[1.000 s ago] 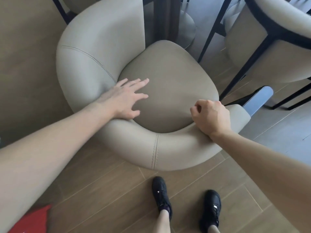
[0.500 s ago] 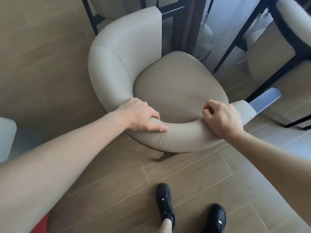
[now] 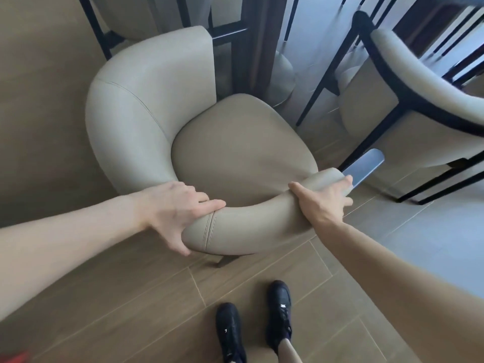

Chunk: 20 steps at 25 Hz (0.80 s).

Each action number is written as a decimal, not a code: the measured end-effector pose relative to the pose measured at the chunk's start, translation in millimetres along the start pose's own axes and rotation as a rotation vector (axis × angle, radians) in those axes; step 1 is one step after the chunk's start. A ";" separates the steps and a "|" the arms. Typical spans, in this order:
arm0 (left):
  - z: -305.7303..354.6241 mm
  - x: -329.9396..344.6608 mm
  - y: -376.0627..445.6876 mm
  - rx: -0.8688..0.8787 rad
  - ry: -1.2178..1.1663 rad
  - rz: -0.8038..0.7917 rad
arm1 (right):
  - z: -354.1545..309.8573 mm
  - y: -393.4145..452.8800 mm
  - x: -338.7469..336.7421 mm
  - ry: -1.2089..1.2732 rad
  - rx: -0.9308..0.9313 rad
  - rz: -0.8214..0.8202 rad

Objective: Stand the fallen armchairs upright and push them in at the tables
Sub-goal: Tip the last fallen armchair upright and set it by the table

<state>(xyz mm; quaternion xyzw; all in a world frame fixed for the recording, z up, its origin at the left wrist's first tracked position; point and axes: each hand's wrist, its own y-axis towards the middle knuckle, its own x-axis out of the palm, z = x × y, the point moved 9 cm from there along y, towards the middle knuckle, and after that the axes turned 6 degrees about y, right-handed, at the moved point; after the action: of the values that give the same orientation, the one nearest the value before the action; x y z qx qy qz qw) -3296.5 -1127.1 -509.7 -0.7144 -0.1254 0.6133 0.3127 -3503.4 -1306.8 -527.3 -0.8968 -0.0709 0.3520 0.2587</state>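
Head view, looking down: no readable writing anywhere. Left hand [image 3: 178, 210] curls round the padded back rim of the beige leather tub armchair [image 3: 157, 121], thumb beneath; half a second ago it sat atop. Right hand [image 3: 323, 203] now wraps the rim's right end, fingers spread rather than fisted. Chair stands upright facing the dark table leg [image 3: 258, 43]. A second black-framed armchair [image 3: 419, 100] stands right. Two black shoes [image 3: 230, 334] below.

Wood-look plank floor [image 3: 136, 297] in warm brown runs underfoot, meeting paler grey tiles [image 3: 432, 231] on the right. A dark wooden post [image 3: 259, 43] rises at the top centre, with thin black metal legs [image 3: 318, 82] beside it. Cool daylight falls across the grey tiles, leaving the brown planks dimmer.
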 end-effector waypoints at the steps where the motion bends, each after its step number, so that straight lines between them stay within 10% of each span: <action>1: 1.6 -3.0 1.0 -0.012 -0.014 0.036 | 0.6 2.9 -0.7 -0.021 -0.031 0.007; 12: 31.9 -72.9 57.9 -0.281 -0.148 0.431 | -82.6 120.9 -18.1 -0.261 -0.255 -0.142; 20: -10.9 -177.8 187.4 -0.470 -0.296 0.442 | -179.6 163.6 -52.4 -0.165 -0.489 0.066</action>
<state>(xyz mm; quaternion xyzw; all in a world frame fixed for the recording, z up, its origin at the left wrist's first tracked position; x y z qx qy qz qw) -3362.8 -1375.1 -479.8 -0.6802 -0.1494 0.7173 -0.0220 -3431.3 -1537.4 -469.2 -0.9027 -0.1455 0.4046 0.0161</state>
